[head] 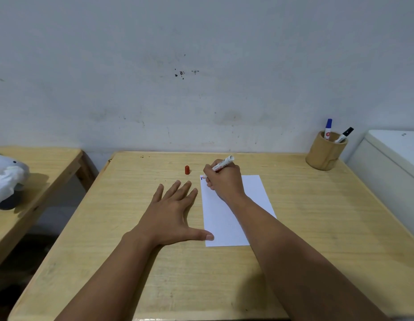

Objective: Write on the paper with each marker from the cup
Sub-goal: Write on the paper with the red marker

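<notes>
A white sheet of paper [257, 193] lies on the wooden table [131, 262]. My right hand [224, 179] grips a white marker with red print [222, 165], its tip at the paper's top left corner beside a small blue mark. The red cap [187, 170] stands on the table just left of that corner. My left hand [171, 212] rests flat with fingers spread, its thumb touching the paper's left edge. At the back right a wooden cup [325, 155] holds a blue-capped marker [328, 129] and a black-capped marker [345, 134].
A white cabinet or appliance [393, 163] stands against the table's right side. A second wooden table [39, 163] sits to the left with a grey and white soft toy [6, 179] on it. The wall runs close behind.
</notes>
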A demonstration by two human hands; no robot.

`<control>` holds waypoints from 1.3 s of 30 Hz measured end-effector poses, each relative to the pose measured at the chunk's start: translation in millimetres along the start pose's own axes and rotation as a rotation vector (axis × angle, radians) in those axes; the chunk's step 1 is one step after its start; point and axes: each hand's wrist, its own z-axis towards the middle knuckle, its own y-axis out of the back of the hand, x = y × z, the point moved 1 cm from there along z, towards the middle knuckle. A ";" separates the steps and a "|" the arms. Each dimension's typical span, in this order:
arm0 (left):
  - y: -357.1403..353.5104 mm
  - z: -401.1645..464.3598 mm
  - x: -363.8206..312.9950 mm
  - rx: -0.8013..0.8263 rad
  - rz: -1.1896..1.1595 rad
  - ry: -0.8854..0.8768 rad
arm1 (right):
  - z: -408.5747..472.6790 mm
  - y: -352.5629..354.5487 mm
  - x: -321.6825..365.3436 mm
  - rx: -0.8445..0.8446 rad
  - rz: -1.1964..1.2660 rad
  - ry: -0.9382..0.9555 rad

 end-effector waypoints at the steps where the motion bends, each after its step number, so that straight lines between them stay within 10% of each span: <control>1: 0.2 -0.2 0.0 0.000 -0.001 0.001 | -0.1 -0.2 0.3 0.002 -0.012 0.004; 17: 4.6 -1.4 -2.9 -0.012 -0.045 -0.014 | 3.1 2.9 -1.0 -0.021 0.099 -0.043; 22: 21.7 22.8 11.5 -0.448 -0.565 0.227 | 13.0 5.6 4.2 0.006 0.312 -0.165; 32: 17.7 96.2 30.7 -0.393 -0.216 0.279 | 10.2 32.1 45.3 0.031 0.221 0.043; 39: 61.5 101.0 15.7 -0.458 -0.761 0.330 | 2.2 80.2 63.8 0.156 0.188 0.022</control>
